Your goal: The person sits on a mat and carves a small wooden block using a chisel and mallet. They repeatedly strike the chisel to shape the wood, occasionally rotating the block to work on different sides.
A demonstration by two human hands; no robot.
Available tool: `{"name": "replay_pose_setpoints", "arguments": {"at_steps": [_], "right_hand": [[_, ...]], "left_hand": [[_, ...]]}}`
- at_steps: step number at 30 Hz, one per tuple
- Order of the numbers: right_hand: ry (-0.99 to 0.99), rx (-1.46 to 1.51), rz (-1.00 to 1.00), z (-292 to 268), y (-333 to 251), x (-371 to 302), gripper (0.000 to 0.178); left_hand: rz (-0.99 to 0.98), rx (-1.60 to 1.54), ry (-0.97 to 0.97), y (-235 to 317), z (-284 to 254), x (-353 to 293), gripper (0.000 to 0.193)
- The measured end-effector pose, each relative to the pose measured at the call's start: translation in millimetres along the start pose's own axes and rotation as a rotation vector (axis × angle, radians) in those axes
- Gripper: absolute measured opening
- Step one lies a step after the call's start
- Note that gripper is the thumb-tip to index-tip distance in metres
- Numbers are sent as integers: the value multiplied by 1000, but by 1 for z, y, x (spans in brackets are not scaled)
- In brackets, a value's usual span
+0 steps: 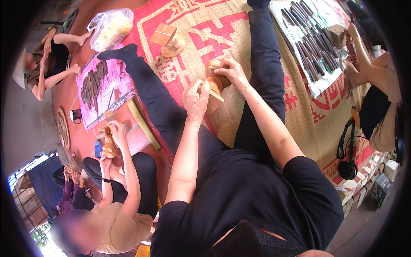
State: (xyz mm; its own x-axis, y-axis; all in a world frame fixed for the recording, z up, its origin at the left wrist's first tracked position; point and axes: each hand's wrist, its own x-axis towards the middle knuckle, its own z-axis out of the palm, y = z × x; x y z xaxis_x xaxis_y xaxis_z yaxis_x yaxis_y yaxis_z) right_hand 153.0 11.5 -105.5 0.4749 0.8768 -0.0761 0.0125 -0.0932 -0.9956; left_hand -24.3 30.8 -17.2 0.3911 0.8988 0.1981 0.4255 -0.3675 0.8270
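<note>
A pale wooden carving (pixel 215 103) with a squared base and a rounded top stands between my thighs. My left hand (pixel 196 99) is closed beside its near left side, thumb against the fingers; what is in its grasp is hidden. At the top of the carving, my right hand (pixel 231 70) pinches with bent fingers. Under those fingers shows a dark brown strip (pixel 224 80), perhaps sandpaper, lying against the carving's narrow middle. A second wooden carving (pixel 173 46) with a block base lies on the mat beyond my left hand.
My outstretched legs flank the carving on a red-patterned woven mat (pixel 231 38). Several chisels (pixel 314 47) lie on a white cloth at right, and more chisels (pixel 92 88) on a pink cloth at left. A co-worker's hand (pixel 117 133) holds another carving at lower left. Other people sit at both sides.
</note>
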Motion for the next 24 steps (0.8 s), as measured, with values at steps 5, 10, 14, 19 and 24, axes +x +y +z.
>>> {"name": "replay_pose_setpoints", "arguments": {"at_steps": [5,10,14,19,24], "right_hand": [[102,144,183,-4,4,3,22],[73,122,-31,7,6,1,20],[56,-3,-114,8,3,-1,19],[71,118,215,-2,19,10,18],[61,-40,-112,13,3,4,18]], "left_hand": [[13,14,10,6,2,-1,22],[-8,14,-6,2,0,-1,23],[18,33,5,4,2,-1,24],[23,42,-8,2,3,0,23],[28,59,-3,3,3,-1,22]]}}
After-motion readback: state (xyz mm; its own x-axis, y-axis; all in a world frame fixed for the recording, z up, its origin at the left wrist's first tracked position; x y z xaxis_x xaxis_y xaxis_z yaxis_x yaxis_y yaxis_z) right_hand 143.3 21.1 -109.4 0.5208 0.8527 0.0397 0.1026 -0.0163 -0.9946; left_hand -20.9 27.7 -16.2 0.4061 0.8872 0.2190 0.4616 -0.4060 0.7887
